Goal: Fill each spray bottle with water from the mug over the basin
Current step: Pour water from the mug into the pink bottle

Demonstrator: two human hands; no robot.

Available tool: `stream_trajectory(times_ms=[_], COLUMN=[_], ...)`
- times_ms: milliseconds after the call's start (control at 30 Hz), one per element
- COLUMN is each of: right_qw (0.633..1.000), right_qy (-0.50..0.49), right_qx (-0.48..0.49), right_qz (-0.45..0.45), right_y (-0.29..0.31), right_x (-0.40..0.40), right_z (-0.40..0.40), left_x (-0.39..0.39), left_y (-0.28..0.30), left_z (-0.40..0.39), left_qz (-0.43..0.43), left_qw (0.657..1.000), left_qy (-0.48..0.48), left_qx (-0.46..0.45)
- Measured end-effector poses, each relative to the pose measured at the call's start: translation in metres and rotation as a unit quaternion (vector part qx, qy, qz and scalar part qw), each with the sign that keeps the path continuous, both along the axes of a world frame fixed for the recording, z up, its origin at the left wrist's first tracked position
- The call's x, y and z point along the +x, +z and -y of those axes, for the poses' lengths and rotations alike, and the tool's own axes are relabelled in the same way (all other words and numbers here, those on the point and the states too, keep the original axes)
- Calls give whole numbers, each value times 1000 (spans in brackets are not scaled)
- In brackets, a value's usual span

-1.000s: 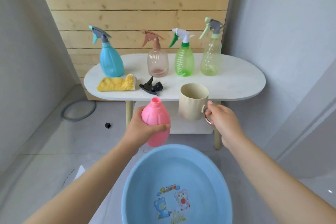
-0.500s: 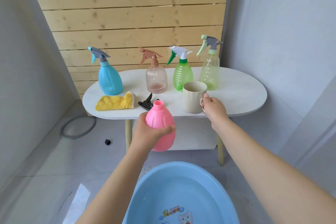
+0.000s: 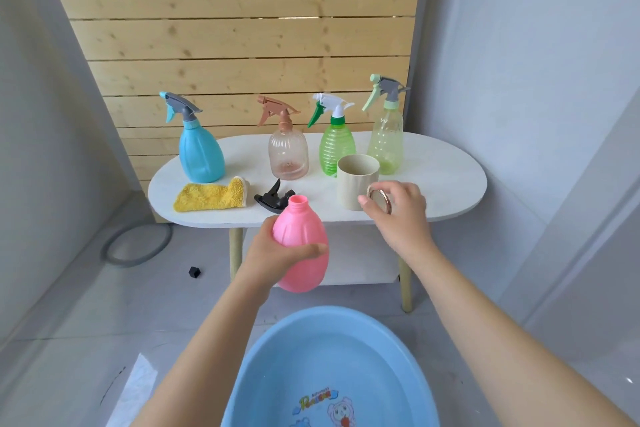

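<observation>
My left hand point(image 3: 273, 255) grips an uncapped pink bottle point(image 3: 303, 246) upright, in front of the table edge and above the blue basin point(image 3: 266, 340). Its black spray head point(image 3: 272, 199) lies on the white table point(image 3: 446, 177). The beige mug point(image 3: 353, 180) stands on the table, and my right hand point(image 3: 403, 215) holds its ring handle loosely between thumb and fingers. Behind it stand a blue bottle point(image 3: 201, 156), a clear brownish bottle point(image 3: 288, 156), a green bottle point(image 3: 337, 153) and a pale green bottle point(image 3: 386, 142), all capped.
A yellow cloth point(image 3: 209, 196) lies at the table's front left. On the floor to the left lie a grey hose ring point(image 3: 136, 244) and a small black cap point(image 3: 194, 271). Wooden slats and grey walls close in behind and on both sides.
My right hand has carried the mug up and set it on the table, and its grip has loosened. The pink bottle has stayed in my left hand; my view has tilted upward.
</observation>
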State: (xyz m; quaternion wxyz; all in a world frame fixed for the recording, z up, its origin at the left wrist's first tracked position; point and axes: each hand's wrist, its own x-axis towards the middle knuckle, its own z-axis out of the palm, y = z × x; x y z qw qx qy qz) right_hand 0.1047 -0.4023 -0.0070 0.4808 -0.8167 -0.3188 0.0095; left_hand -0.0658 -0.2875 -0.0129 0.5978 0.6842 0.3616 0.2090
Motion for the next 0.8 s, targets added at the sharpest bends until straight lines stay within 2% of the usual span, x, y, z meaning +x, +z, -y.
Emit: stream_trajectory(times_ms=[67,133,300,567,800], right_qw=[987,958,915,914,939], right_qy=[130,235,348,344,265], right_qx=[20,1,-78,2,47], right_qz=[-96,-166,-186,-216,-216], right_y=[6,8,-3,-29,-32], right_x=[-15,-25,-34,-50,-56], right_z=[13,23,25,7,-2], left_x=[-6,-12,-14,-4,9], left_y=[6,12,17,10,2], left_z=[0,0,-1,4,13], left_qz=[1,6,20,36,45], left_qw=[1000,999,995,995,995], left_qy=[-23,-52,-92,-89,-77], left_qx=[5,3,-22,-41,-45])
